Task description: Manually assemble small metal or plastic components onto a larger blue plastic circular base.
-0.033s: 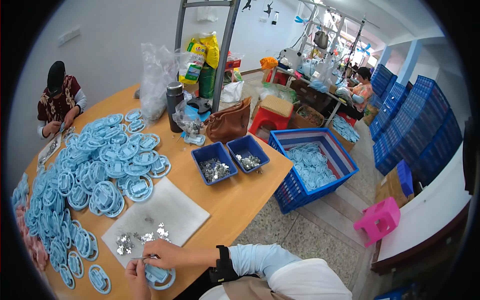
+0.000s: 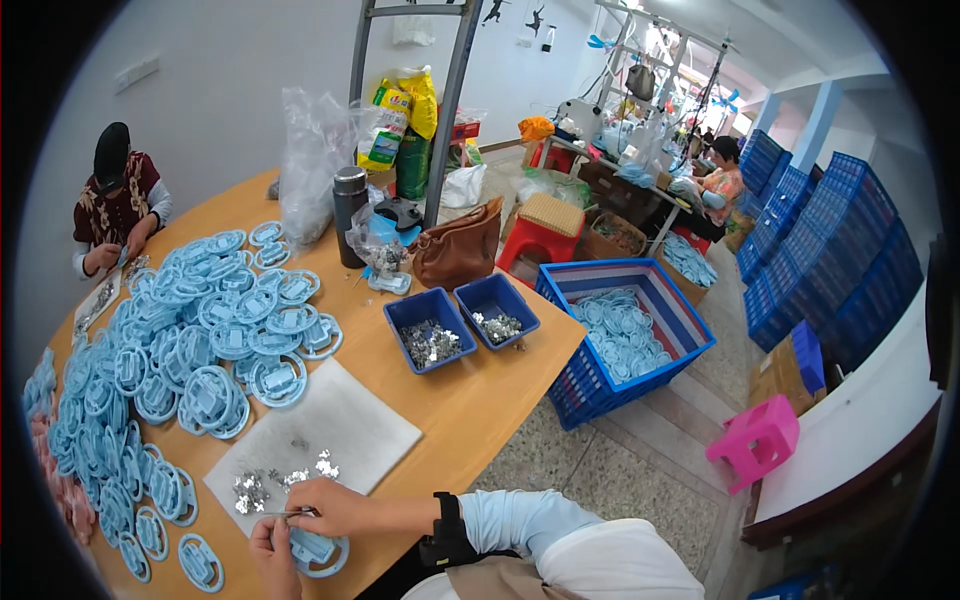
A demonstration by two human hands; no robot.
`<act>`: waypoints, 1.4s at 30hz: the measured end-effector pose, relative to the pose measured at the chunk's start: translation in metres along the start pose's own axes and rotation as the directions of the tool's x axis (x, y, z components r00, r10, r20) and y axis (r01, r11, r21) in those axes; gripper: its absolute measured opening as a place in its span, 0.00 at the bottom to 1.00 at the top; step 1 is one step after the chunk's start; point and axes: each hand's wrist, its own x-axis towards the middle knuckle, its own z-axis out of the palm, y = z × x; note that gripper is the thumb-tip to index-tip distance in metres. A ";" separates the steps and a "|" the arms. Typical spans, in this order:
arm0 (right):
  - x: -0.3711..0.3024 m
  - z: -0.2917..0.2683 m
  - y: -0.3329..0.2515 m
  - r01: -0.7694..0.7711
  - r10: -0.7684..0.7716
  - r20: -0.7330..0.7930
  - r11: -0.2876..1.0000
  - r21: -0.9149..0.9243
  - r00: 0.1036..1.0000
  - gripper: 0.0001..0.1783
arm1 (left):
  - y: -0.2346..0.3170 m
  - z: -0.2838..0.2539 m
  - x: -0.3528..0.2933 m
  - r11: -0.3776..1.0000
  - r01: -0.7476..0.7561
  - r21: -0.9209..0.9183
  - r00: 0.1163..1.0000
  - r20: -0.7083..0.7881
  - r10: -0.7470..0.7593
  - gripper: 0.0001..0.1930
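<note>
Nearest me, the person's right hand (image 2: 330,508) pinches a small metal pin (image 2: 283,514) between closed fingertips, held right over a light blue plastic ring (image 2: 318,552) that sits at the near edge of the wooden surface (image 2: 480,400). The left hand (image 2: 272,552) is curled around the ring's left side, steadying it. Nothing has visibly shifted between the two views, which are of the same instant, so the pin looks poised at the ring rather than seated in it. Just beyond lies a grey mat (image 2: 340,425) with a scatter of small metal pieces (image 2: 270,485). Farther back spreads a big heap of blue rings (image 2: 190,340), then two blue trays (image 2: 462,318) of metal bits. Beside the surface stands a blue crate (image 2: 625,330) holding more rings, and across it another person (image 2: 115,205) works.
</note>
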 end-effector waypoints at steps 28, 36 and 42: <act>0.056 0.005 0.021 0.083 -0.093 -0.074 0.987 -0.139 0.993 0.07 | -0.017 -0.030 0.060 0.871 0.208 -0.445 0.970 0.210 -0.125 0.27; 0.058 0.027 0.020 -0.045 0.040 -0.177 0.999 -0.027 0.983 0.07 | -0.032 -0.039 0.063 0.744 0.322 -0.586 0.947 0.188 -0.262 0.18; 0.074 0.043 0.001 0.012 -0.010 -0.312 1.000 0.006 0.950 0.08 | -0.016 -0.057 0.075 0.806 0.226 -0.547 0.972 0.182 -0.149 0.14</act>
